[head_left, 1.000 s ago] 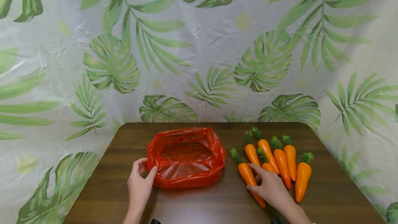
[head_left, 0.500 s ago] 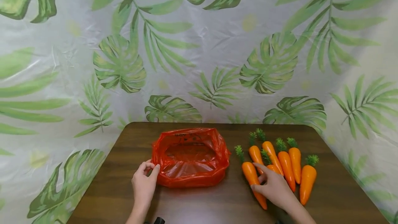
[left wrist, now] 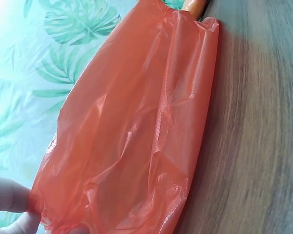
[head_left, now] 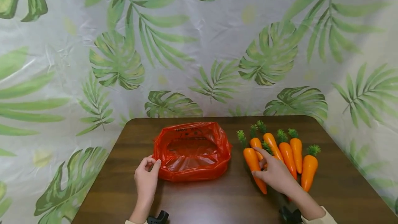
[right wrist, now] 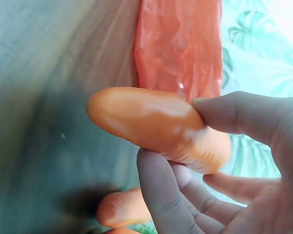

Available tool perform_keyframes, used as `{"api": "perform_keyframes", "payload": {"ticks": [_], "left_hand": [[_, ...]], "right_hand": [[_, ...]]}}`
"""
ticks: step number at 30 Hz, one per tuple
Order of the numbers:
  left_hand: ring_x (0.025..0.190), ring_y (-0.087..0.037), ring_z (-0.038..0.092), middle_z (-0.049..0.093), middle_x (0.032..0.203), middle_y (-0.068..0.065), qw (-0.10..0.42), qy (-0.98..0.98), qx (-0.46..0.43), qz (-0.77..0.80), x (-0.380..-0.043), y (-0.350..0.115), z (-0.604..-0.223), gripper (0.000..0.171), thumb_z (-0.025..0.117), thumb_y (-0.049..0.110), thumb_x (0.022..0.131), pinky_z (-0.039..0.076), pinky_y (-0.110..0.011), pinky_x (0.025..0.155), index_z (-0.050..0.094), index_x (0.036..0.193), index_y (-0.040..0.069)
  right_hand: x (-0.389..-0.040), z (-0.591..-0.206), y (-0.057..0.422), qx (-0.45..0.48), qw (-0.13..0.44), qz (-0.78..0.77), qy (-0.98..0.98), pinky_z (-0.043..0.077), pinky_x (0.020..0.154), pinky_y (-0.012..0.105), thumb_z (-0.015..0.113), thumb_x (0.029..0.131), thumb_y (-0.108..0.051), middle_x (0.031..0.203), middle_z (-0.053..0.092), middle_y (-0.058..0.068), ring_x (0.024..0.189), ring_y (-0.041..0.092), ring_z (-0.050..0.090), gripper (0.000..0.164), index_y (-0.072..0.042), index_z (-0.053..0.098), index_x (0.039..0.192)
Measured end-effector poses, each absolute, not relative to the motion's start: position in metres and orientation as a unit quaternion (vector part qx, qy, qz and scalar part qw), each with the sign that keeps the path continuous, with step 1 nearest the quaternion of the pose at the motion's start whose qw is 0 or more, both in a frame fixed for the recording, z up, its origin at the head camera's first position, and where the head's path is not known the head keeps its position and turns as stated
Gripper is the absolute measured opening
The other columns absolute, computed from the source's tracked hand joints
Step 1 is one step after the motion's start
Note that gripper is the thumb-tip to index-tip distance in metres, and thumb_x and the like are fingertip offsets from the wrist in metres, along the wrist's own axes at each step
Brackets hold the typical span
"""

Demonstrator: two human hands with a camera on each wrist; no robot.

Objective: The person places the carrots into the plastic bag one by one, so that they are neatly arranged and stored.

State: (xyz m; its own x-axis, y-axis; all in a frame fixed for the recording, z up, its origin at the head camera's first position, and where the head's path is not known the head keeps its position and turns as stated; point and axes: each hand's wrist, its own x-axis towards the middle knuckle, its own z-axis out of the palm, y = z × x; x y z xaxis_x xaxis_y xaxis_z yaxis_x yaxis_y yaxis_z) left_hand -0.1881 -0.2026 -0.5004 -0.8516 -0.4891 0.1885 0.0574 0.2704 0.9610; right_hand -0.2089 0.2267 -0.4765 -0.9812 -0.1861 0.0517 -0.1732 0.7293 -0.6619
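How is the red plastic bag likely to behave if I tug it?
The translucent red plastic bag will probably flop, since its walls look thin and creased. It's likely light, being see-through. Its open mouth may distort, as the left hand pinches one side.

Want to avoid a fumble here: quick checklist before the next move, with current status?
1. Right hand has a grip: ok, thumb and fingers hold an orange carrot.
2. Left hand is on the red bag: ok, it pinches the left side.
3. Bag mouth is open: ok, the inside shows in the head view.
4. Held carrot is over the bag mouth: not ok, it is to the right of the bag.
5. Held carrot is free of the other carrots: cannot tell, the right hand hides part of them.
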Motion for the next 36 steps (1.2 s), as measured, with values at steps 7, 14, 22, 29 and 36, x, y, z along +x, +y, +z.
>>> {"api": "perform_keyframes", "payload": {"ticks": [7, 14, 22, 29, 36], "left_hand": [[0.117, -0.033, 0.063, 0.066, 0.126, -0.016, 0.242, -0.759, 0.143, -0.587, -0.187, -0.201, -0.497, 0.016, 0.074, 0.012, 0.092, 0.048, -0.047, 0.099, 0.063, 0.089, 0.002], [0.117, -0.030, 0.064, 0.066, 0.126, -0.014, 0.240, -0.761, 0.148, -0.585, -0.188, -0.200, -0.497, 0.017, 0.075, 0.012, 0.091, 0.049, -0.046, 0.098, 0.062, 0.089, 0.001], [0.116, -0.032, 0.064, 0.067, 0.125, -0.015, 0.239, -0.759, 0.149, -0.587, -0.187, -0.201, -0.499, 0.016, 0.074, 0.012, 0.091, 0.048, -0.048, 0.100, 0.063, 0.089, 0.002], [0.115, -0.033, 0.064, 0.067, 0.125, -0.016, 0.240, -0.763, 0.149, -0.581, -0.187, -0.201, -0.498, 0.015, 0.075, 0.012, 0.091, 0.049, -0.049, 0.098, 0.064, 0.088, 0.002], [0.114, -0.030, 0.065, 0.067, 0.124, -0.014, 0.244, -0.771, 0.150, -0.569, -0.188, -0.201, -0.499, 0.015, 0.075, 0.014, 0.091, 0.051, -0.045, 0.095, 0.064, 0.088, 0.004]], "right_hand": [[-0.215, -0.468, 0.227, -0.092, 0.008, -0.358, 0.929, 0.046, 0.049, 0.031, 0.083, 0.082, -0.024, 0.090, 0.062, 0.003, 0.054, 0.018, 0.054, 0.086, -0.016, 0.037, 0.154], [-0.217, -0.457, 0.227, -0.098, -0.007, -0.361, 0.927, 0.048, 0.051, 0.032, 0.083, 0.083, -0.032, 0.093, 0.063, 0.003, 0.058, 0.017, 0.056, 0.088, -0.018, 0.036, 0.155], [-0.225, -0.445, 0.219, -0.100, -0.012, -0.361, 0.927, 0.050, 0.059, 0.034, 0.082, 0.084, -0.036, 0.100, 0.063, 0.003, 0.068, 0.017, 0.059, 0.086, -0.015, 0.037, 0.154], [-0.229, -0.433, 0.206, -0.112, -0.014, -0.363, 0.925, 0.055, 0.069, 0.034, 0.081, 0.086, -0.031, 0.104, 0.063, 0.005, 0.086, 0.019, 0.063, 0.079, -0.009, 0.042, 0.150], [-0.233, -0.419, 0.189, -0.129, -0.027, -0.368, 0.921, 0.055, 0.072, 0.035, 0.081, 0.085, -0.027, 0.103, 0.062, 0.003, 0.085, 0.018, 0.064, 0.073, -0.011, 0.046, 0.147]]}}
